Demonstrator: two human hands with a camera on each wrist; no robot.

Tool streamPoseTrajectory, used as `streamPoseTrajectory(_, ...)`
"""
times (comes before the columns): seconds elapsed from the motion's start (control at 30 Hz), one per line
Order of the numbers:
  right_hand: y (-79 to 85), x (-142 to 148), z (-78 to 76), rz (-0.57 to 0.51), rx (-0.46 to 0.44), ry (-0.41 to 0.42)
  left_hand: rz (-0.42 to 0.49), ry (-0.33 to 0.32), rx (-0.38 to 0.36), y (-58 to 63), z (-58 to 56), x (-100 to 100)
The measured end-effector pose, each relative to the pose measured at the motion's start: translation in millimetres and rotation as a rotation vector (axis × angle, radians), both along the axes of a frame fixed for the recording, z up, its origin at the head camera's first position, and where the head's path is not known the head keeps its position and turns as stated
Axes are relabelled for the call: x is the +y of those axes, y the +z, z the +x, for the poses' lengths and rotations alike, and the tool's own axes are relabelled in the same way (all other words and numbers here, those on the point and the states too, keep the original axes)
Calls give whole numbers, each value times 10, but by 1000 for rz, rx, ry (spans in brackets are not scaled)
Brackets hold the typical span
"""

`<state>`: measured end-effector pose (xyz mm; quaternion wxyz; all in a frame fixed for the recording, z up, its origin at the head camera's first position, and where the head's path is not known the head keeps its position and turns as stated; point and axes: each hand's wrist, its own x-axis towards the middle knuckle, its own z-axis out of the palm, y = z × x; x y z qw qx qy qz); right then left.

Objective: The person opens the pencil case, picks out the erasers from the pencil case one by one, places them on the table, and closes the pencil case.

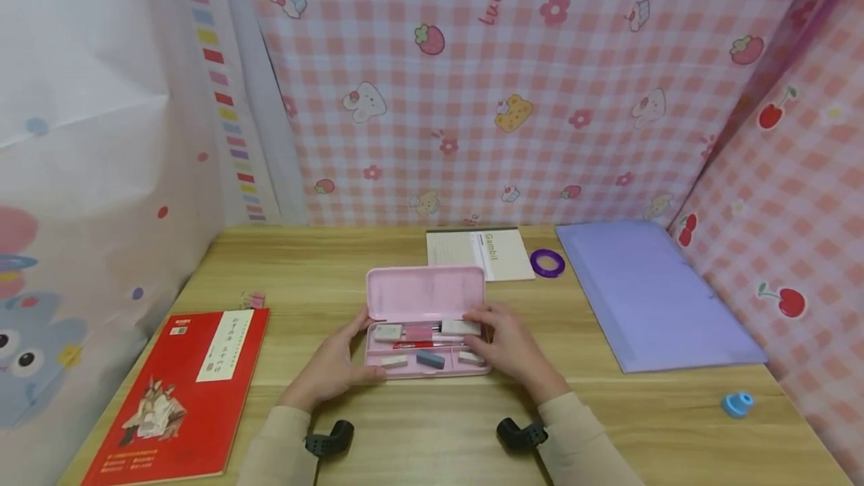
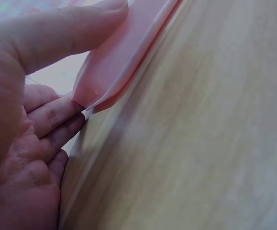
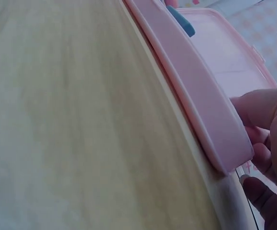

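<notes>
- Pink pencil case (lid raised) rests on the wooden table, right of the red book.
- Left hand grips its left end, thumb along the front.
- Right hand grips its right end, fingers bent.

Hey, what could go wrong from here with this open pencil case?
Shutting the lid could pinch the right hand, which overlaps the right end of the pencil case. The blue block lies at a slant in the front part with nothing visible securing it, so tipping the case might spill it.
</notes>
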<state>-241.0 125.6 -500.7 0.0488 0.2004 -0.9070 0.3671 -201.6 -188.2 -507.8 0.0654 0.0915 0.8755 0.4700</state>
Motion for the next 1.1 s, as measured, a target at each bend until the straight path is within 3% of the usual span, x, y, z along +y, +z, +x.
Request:
streamPoseTrajectory(0.23, 23, -58, 3, 55, -12, -43, -26, -5, 8, 39, 28, -25)
streamPoseTrajectory(0.5, 25, -111, -18, 76, 11, -48, -64, 22, 87, 127, 70, -88)
streamPoseTrajectory(0.7, 53, -88, -2, 35, -27, -17, -73, 26, 101, 98, 86, -93)
streamPoseTrajectory(0.87, 149, 121, -31, -56, -122, -1, -88, 29, 138, 53, 85, -85)
streamPoseTrajectory(1.1, 181, 713, -143, -17, -97, -86, -88, 30, 158, 27, 76, -23)
